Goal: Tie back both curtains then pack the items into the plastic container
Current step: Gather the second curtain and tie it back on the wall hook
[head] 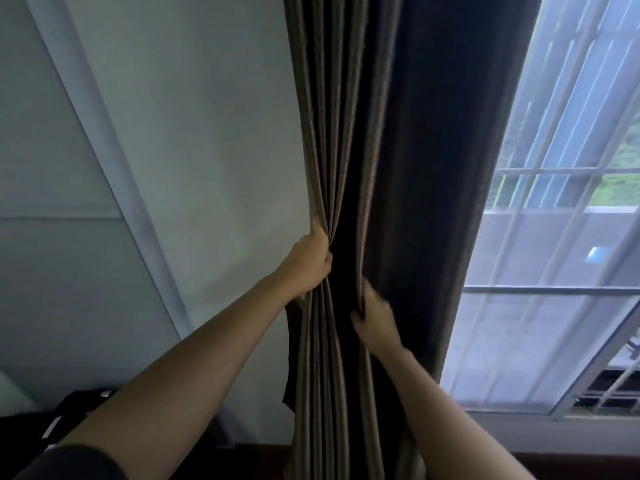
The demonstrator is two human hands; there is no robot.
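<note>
Gripping the curtain (346, 133) with both hands, one fistful each. The left hand (310, 263) is bunching up the brownish pleats along the curtain's left edge, with its fingers curled tight round the gathered folds. The right hand (375, 320) is sitting lower and further right. It's a bit blurry, but the fingers and thumb are pinching a fold in the darker part of the fabric. So the hands are apart, each clamped on cloth, with a shadowy strip of curtain running between them.

The pleats are squeezing in at the left hand and fanning out above and below it. The whole curtain is hanging from the top of the view down between the two forearms.

A pale wall (207, 133) is sitting just left of the curtain, with a lighter trim strip (114, 168) slanting across it. On the right, a sheer white curtain (519, 323) is covering the window (561, 188), and bars and a bit of greenery are showing through it. Down in the bottom left corner a dark sleeve (69, 462) is poking in, and a black object (74, 407) is lying behind it, though I can't tell what that is.
</note>
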